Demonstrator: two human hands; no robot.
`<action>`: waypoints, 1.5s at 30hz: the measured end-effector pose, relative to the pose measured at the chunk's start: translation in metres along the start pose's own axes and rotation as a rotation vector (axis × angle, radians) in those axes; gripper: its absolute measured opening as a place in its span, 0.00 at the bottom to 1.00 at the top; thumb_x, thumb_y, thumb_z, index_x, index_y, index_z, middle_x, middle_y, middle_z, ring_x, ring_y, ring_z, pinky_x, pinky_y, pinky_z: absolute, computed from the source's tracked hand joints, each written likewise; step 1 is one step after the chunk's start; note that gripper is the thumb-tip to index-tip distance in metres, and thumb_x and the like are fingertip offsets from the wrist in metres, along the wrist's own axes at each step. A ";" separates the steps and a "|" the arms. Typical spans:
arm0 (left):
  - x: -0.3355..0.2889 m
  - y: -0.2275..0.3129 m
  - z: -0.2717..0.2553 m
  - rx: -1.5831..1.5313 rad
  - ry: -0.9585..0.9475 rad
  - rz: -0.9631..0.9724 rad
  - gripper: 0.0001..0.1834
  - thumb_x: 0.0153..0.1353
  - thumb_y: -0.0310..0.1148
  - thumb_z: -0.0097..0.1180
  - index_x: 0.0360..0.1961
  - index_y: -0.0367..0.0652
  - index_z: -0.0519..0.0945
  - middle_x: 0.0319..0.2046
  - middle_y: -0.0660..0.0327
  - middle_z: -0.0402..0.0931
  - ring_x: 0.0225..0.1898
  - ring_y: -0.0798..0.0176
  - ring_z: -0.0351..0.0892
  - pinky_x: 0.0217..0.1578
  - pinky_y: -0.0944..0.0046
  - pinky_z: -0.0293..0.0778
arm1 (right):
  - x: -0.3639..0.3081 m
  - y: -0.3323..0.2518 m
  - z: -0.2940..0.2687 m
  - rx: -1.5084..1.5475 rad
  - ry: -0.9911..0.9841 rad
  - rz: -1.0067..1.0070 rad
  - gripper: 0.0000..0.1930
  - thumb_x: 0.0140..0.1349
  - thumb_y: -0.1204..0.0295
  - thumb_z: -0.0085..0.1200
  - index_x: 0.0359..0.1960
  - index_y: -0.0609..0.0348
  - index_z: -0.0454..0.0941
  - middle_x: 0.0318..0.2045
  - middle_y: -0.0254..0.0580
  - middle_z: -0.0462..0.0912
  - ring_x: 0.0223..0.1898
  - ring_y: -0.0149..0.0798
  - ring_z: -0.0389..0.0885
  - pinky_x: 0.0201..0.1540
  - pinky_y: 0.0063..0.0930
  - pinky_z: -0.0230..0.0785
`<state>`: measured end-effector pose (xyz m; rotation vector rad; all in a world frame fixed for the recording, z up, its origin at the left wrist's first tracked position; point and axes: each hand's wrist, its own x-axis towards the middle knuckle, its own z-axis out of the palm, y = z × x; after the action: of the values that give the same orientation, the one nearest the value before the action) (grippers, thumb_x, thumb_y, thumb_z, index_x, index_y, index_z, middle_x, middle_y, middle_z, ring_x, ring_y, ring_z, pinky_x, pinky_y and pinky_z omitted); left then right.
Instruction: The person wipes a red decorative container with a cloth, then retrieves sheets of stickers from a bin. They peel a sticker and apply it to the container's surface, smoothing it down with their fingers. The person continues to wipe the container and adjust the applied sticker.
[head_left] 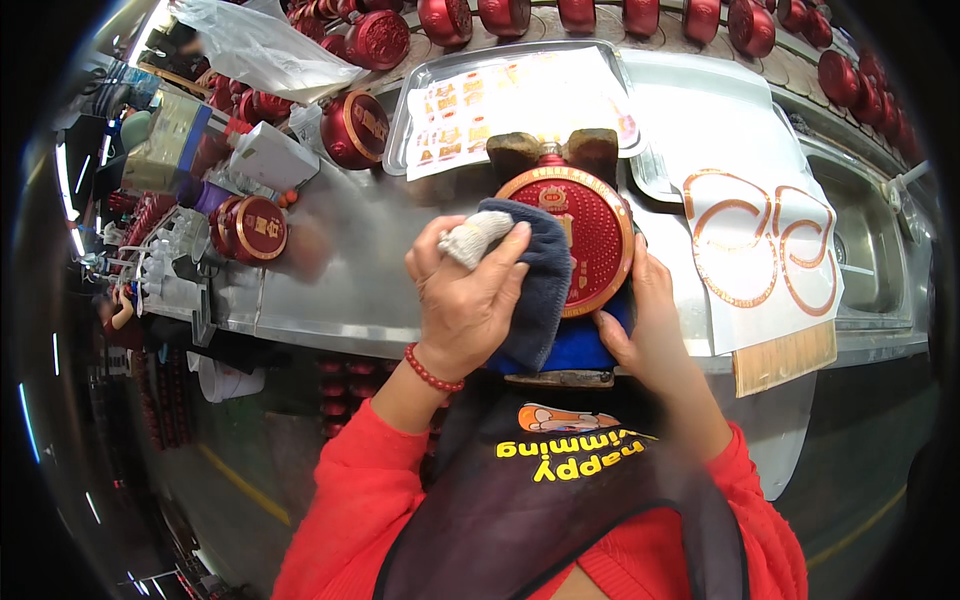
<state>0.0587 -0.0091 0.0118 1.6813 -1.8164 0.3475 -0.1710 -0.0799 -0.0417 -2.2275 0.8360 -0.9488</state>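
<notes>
A round, flat red bottle (pixel 598 240) with a gold ring and gold emblems lies face up in front of me. Its neck end rests between two dark blocks (pixel 592 156), with a blue pad (pixel 590 345) under its near side. In my left hand (pixel 455 305) is a dark grey-blue cloth (pixel 541 305), bunched and held against the bottle's left side, which it partly covers. White fabric wraps one of the left fingers. My right hand (pixel 652 315) grips the bottle's right rim, thumb on the near edge and fingers along the side.
Behind the bottle, a metal tray (pixel 398 130) holds decal sheets (pixel 470 100). Ring-shaped decals lie on white paper (pixel 768 185) at right, beside a sink (pixel 865 245). Red bottles (pixel 355 130) stand at left; more line the far conveyor (pixel 505 15). A clear plastic bag (pixel 265 45) lies far left.
</notes>
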 end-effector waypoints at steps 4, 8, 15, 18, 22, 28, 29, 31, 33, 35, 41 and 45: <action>0.038 0.001 0.006 -0.054 -0.029 0.134 0.18 0.61 0.35 0.66 0.53 0.53 0.87 0.49 0.63 0.84 0.59 0.50 0.68 0.59 0.52 0.59 | 0.001 -0.001 -0.002 -0.013 0.016 -0.015 0.49 0.51 0.80 0.66 0.74 0.78 0.50 0.63 0.68 0.68 0.65 0.65 0.66 0.68 0.49 0.61; 0.068 -0.011 0.017 -0.079 -0.050 0.181 0.16 0.61 0.36 0.66 0.52 0.54 0.88 0.48 0.62 0.85 0.58 0.50 0.69 0.58 0.52 0.60 | 0.003 -0.002 -0.003 0.011 0.015 -0.015 0.49 0.51 0.80 0.66 0.73 0.78 0.51 0.62 0.68 0.68 0.64 0.66 0.67 0.67 0.50 0.62; 0.028 -0.051 0.016 -0.483 -0.050 -0.208 0.15 0.69 0.34 0.62 0.53 0.41 0.87 0.45 0.54 0.88 0.49 0.57 0.76 0.58 0.60 0.67 | 0.000 0.002 0.001 -0.025 0.018 -0.012 0.47 0.53 0.78 0.66 0.73 0.79 0.51 0.61 0.68 0.70 0.63 0.65 0.67 0.66 0.49 0.63; -0.011 -0.045 0.016 -0.522 0.064 -0.288 0.16 0.68 0.30 0.61 0.54 0.36 0.85 0.48 0.52 0.86 0.52 0.55 0.78 0.57 0.58 0.72 | -0.001 0.006 0.004 -0.040 0.052 -0.068 0.48 0.53 0.79 0.65 0.74 0.78 0.50 0.60 0.67 0.70 0.63 0.65 0.68 0.66 0.49 0.63; -0.058 -0.017 0.017 -0.311 0.136 -0.186 0.21 0.63 0.27 0.64 0.58 0.38 0.84 0.51 0.48 0.82 0.54 0.50 0.75 0.57 0.58 0.72 | -0.002 0.010 0.008 -0.047 0.063 -0.068 0.49 0.54 0.77 0.64 0.75 0.74 0.50 0.65 0.65 0.68 0.66 0.61 0.67 0.69 0.46 0.61; -0.095 0.014 0.021 -0.071 0.136 -0.082 0.23 0.55 0.27 0.71 0.54 0.46 0.88 0.56 0.49 0.67 0.54 0.49 0.71 0.54 0.58 0.73 | -0.003 0.011 0.010 -0.038 0.085 -0.062 0.48 0.55 0.77 0.64 0.76 0.73 0.50 0.66 0.65 0.68 0.67 0.60 0.67 0.70 0.45 0.60; -0.095 0.018 0.020 -0.035 0.139 -0.039 0.23 0.54 0.28 0.71 0.54 0.48 0.88 0.56 0.50 0.66 0.55 0.49 0.70 0.54 0.58 0.72 | -0.004 0.011 0.011 -0.024 0.089 -0.060 0.48 0.55 0.77 0.64 0.76 0.72 0.49 0.66 0.65 0.68 0.67 0.60 0.67 0.70 0.45 0.60; -0.090 0.025 0.019 0.046 0.134 0.043 0.25 0.52 0.29 0.73 0.53 0.52 0.89 0.57 0.51 0.62 0.55 0.50 0.68 0.54 0.59 0.71 | -0.004 0.011 0.011 -0.008 0.114 -0.087 0.48 0.54 0.77 0.65 0.75 0.73 0.51 0.63 0.66 0.69 0.65 0.63 0.68 0.69 0.47 0.61; -0.078 0.034 0.021 0.112 0.158 0.159 0.24 0.52 0.32 0.72 0.53 0.56 0.89 0.56 0.52 0.65 0.57 0.52 0.65 0.52 0.59 0.68 | -0.004 0.012 0.011 0.019 0.117 -0.081 0.47 0.54 0.77 0.65 0.75 0.74 0.52 0.63 0.68 0.69 0.65 0.65 0.68 0.69 0.49 0.61; -0.061 0.042 0.018 0.174 0.121 0.277 0.20 0.57 0.34 0.66 0.53 0.55 0.89 0.52 0.58 0.75 0.58 0.53 0.66 0.50 0.59 0.66 | -0.004 0.014 0.011 0.026 0.123 -0.098 0.47 0.54 0.76 0.65 0.75 0.74 0.51 0.64 0.69 0.68 0.65 0.65 0.67 0.69 0.49 0.61; 0.007 0.056 0.004 0.175 -0.127 0.489 0.21 0.55 0.31 0.64 0.52 0.53 0.88 0.45 0.70 0.85 0.57 0.55 0.70 0.55 0.56 0.63 | -0.005 0.015 0.010 0.049 0.126 -0.114 0.48 0.49 0.79 0.61 0.73 0.78 0.52 0.64 0.71 0.68 0.65 0.68 0.67 0.69 0.52 0.60; 0.062 0.054 0.017 0.144 -0.099 0.575 0.16 0.58 0.35 0.56 0.46 0.46 0.88 0.40 0.66 0.83 0.57 0.55 0.72 0.51 0.56 0.62 | -0.007 0.012 0.009 0.048 0.144 -0.100 0.45 0.51 0.78 0.62 0.71 0.81 0.54 0.62 0.72 0.68 0.63 0.70 0.67 0.68 0.52 0.61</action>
<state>0.0034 -0.0601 0.0478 1.2484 -2.3823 0.6576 -0.1715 -0.0801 -0.0579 -2.1967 0.7618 -1.1766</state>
